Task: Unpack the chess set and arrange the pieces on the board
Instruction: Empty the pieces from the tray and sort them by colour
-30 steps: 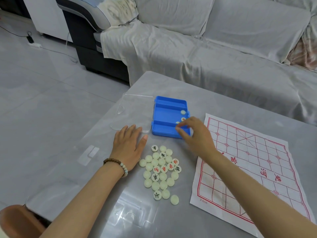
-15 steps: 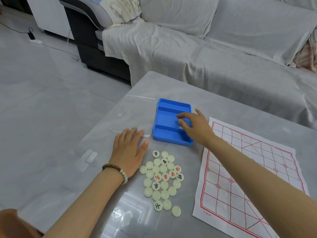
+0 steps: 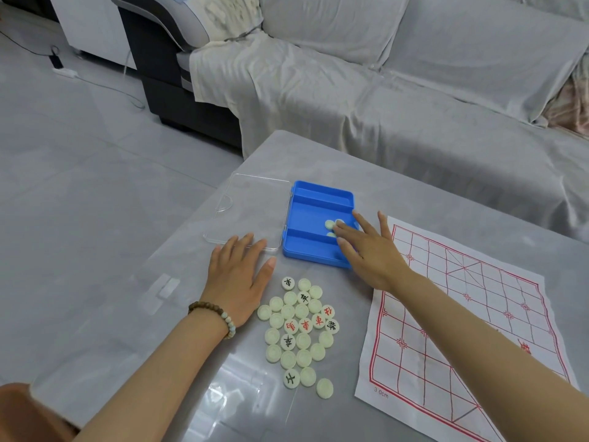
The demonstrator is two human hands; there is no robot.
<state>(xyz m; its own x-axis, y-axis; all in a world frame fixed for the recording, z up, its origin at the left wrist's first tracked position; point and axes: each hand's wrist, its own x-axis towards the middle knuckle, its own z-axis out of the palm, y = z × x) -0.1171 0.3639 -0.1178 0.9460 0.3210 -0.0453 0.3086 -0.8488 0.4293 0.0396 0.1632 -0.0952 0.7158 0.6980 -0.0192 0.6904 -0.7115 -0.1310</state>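
Note:
A blue plastic tray [image 3: 314, 199] lies open on the grey table, its clear lid [image 3: 248, 215] flat to its left. My right hand [image 3: 369, 247] reaches into the tray with straight fingers, touching a few cream round pieces [image 3: 329, 223] left inside. My left hand [image 3: 237, 279] rests flat on the table, fingertips at the lid's near edge. A pile of several cream chess pieces [image 3: 301, 330], some showing red or black characters, lies on the table near my left hand. The paper board [image 3: 462, 314] with red grid lines lies to the right, partly under my right forearm.
A sofa under a grey cover [image 3: 382, 106] stands behind the table. The table's left edge [image 3: 178, 237] drops to the grey floor. A clear plastic insert [image 3: 223, 400] lies at the near side of the table.
My right hand has spread its fingers flat inside the tray, and pieces now show beside its fingertips. My left hand has stayed put on the table.

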